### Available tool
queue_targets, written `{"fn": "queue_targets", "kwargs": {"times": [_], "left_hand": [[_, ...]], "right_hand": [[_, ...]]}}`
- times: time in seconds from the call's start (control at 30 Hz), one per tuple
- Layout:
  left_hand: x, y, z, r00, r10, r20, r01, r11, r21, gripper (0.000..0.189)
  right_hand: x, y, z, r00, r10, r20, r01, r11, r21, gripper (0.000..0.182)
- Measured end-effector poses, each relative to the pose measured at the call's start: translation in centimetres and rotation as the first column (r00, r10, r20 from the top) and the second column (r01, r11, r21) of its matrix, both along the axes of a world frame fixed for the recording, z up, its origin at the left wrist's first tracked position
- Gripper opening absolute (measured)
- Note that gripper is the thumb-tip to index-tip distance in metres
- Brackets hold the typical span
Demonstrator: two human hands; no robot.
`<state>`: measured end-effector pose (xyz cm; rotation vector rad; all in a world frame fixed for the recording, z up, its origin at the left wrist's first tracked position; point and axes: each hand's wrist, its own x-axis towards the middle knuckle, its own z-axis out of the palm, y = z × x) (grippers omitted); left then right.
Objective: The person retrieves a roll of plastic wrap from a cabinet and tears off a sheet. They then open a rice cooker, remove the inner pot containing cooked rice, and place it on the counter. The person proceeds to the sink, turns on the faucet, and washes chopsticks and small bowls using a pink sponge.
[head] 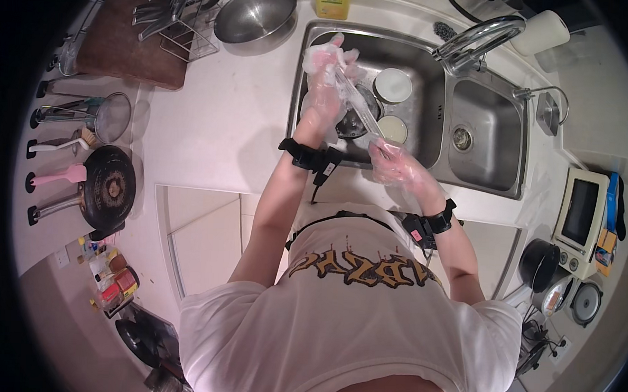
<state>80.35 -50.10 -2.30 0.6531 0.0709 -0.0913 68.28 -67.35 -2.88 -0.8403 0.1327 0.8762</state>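
Observation:
Both my hands are in clear plastic gloves above the large basin of a steel sink (425, 143). Between them slants a bundle of long, thin utensils (360, 103), probably chopsticks, streaked with white suds. My right hand (395, 165) grips its lower end near the basin's front rim. Around the upper end is my left hand (326, 67), thickly covered in foam; whether it also holds a sponge is hidden. Below the bundle lie a white bowl (393, 86), a smaller pale round dish (392, 129) and a dark, wet, sudsy vessel (355, 122), partly covered.
A chrome faucet (480, 41) arches over the sink's divider, beside a smaller basin (484, 150). Behind the sink stands a yellow detergent bottle (332, 4). A steel bowl (256, 18) and a wire rack of knives (187, 36) are at the back left.

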Motion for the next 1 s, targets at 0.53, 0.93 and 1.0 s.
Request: {"fn": "queue_targets", "kwargs": {"times": [0.53,0.93,1.0], "left_hand": [[0.1,2.0,-4.4,0.959,-0.278,-0.048,0.241,0.896,-0.374,0.045],[-2.3,0.7,0.7,0.953,-0.277,0.123,0.286,0.956,-0.065,0.056],[-1.1,1.2,-2.6,0.94,-0.307,0.151,0.325,0.938,-0.117,0.047]], "right_hand": [[-0.6,1.2,-1.5,0.841,0.302,0.449,0.256,0.509,-0.822,0.036],[-1.4,1.7,1.9,0.963,-0.088,-0.254,0.143,0.969,0.204,0.031],[-0.5,1.3,0.1,0.987,0.047,-0.153,-0.014,0.978,0.206,0.032]]}}
